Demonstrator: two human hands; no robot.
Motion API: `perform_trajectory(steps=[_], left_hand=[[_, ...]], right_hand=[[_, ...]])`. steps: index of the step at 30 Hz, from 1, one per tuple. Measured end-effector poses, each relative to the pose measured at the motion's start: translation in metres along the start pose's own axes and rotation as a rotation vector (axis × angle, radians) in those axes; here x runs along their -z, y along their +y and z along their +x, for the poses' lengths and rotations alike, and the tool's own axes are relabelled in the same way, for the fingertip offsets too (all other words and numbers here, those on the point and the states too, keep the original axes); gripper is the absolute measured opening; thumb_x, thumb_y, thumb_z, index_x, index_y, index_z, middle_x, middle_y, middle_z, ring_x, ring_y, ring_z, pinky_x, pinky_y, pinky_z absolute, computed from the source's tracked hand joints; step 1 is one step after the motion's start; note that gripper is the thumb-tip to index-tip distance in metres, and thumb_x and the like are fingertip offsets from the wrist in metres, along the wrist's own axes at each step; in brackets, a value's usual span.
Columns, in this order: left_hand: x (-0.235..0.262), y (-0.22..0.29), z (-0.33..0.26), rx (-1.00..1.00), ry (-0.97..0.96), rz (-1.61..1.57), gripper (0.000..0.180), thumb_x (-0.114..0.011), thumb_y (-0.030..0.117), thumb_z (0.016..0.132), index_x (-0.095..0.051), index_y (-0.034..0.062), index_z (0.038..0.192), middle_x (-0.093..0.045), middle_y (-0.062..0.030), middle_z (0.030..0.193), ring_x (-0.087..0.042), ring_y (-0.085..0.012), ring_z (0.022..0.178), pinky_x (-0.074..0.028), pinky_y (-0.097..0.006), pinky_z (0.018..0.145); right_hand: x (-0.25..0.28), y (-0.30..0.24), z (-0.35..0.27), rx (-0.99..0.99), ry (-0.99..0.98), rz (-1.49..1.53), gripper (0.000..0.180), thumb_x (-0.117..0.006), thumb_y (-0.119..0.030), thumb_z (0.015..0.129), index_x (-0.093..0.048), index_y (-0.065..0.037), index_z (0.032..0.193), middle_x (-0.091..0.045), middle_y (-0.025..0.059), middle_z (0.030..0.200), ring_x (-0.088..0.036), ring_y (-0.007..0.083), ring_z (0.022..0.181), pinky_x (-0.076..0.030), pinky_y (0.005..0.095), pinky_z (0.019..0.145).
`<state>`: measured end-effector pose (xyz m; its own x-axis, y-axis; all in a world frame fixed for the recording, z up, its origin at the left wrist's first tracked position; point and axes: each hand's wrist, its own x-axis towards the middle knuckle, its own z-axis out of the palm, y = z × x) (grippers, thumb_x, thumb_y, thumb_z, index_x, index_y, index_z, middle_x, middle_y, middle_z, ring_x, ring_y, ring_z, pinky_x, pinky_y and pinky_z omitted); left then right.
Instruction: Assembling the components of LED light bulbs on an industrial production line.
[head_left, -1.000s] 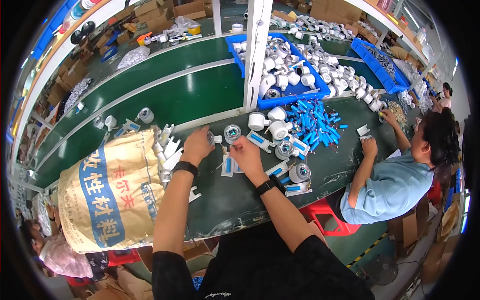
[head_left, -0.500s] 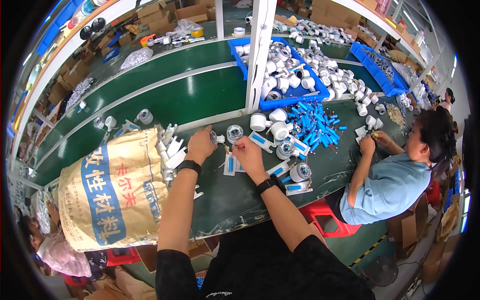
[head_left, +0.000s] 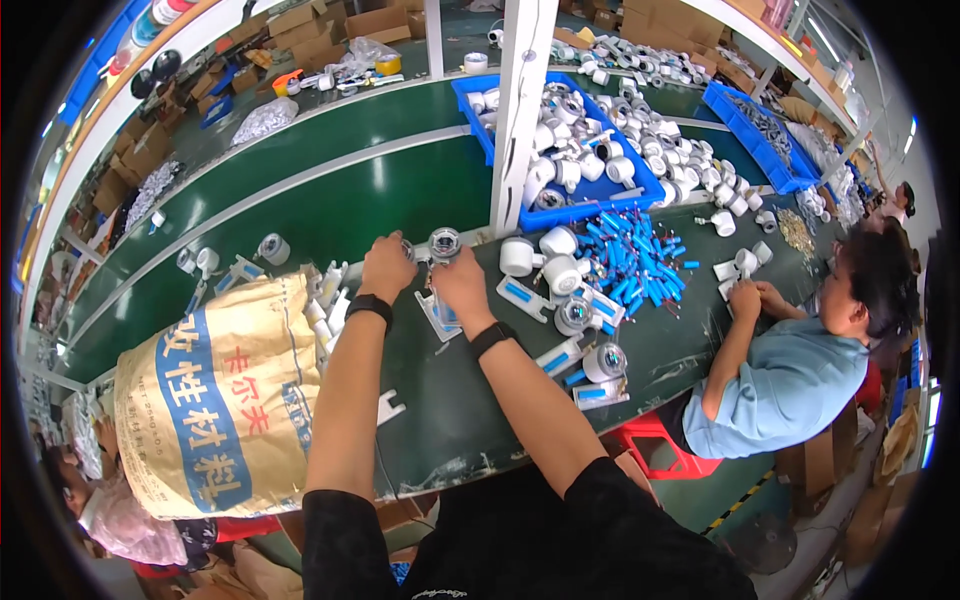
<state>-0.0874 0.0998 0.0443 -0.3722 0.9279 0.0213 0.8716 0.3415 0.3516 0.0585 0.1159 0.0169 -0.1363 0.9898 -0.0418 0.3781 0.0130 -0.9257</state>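
Observation:
Both my hands are closed at the back of the work area, side by side. My left hand [head_left: 388, 268] is wrapped around a round clear-topped housing, mostly hidden by the fingers. My right hand [head_left: 461, 287] grips a white round housing [head_left: 444, 241] with a clear top, its lower part covered by the fingers. Below that hand lies a white plastic holder [head_left: 437, 318], partly hidden by it. To the right are white housings [head_left: 517, 256], holders with blue cells such as the white holder [head_left: 523, 297], and a heap of blue wired battery cells [head_left: 630, 258].
A large paper sack [head_left: 270, 335] stands left, white plastic parts [head_left: 330, 310] beside it. Beyond a white post [head_left: 515, 120], a blue crate [head_left: 645, 193] holds white housings. A person in blue [head_left: 790, 370] works at right, near a red stool [head_left: 650, 445].
Both my hands have shifted a little away and left, with the right hand now over the housing. The person at right has drawn both hands together near a white part.

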Motion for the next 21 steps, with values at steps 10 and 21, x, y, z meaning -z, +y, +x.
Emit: perform_trajectory(steps=[10, 21], left_hand=[[-0.011, -0.062, 0.122, 0.230, 0.199, -0.039, 0.068, -0.077, 0.024, 0.077, -0.052, 0.0057, 0.138, -0.054, -0.0273, 0.133, -0.059, -0.0445, 0.119, -0.052, -0.048, 0.100], [-0.008, 0.069, 0.016, -0.180, -0.020, -0.329, 0.051, -0.068, 0.050, 0.087, -0.074, 0.0013, 0.098, -0.073, -0.0202, 0.092, -0.071, -0.0346, 0.090, -0.055, -0.041, 0.080]], right_hand=[[-0.068, -0.016, 0.125, 0.105, -0.255, 0.075, 0.048, -0.060, -0.021, 0.087, -0.055, 0.000, 0.130, -0.065, 0.0266, 0.120, -0.061, 0.0421, 0.114, -0.050, 0.0439, 0.095], [0.185, -0.023, -0.005, 0.364, -0.112, -0.634, 0.028, -0.066, -0.013, 0.084, -0.068, -0.002, 0.110, -0.065, 0.0212, 0.111, -0.061, 0.0382, 0.103, -0.050, 0.0457, 0.090]])
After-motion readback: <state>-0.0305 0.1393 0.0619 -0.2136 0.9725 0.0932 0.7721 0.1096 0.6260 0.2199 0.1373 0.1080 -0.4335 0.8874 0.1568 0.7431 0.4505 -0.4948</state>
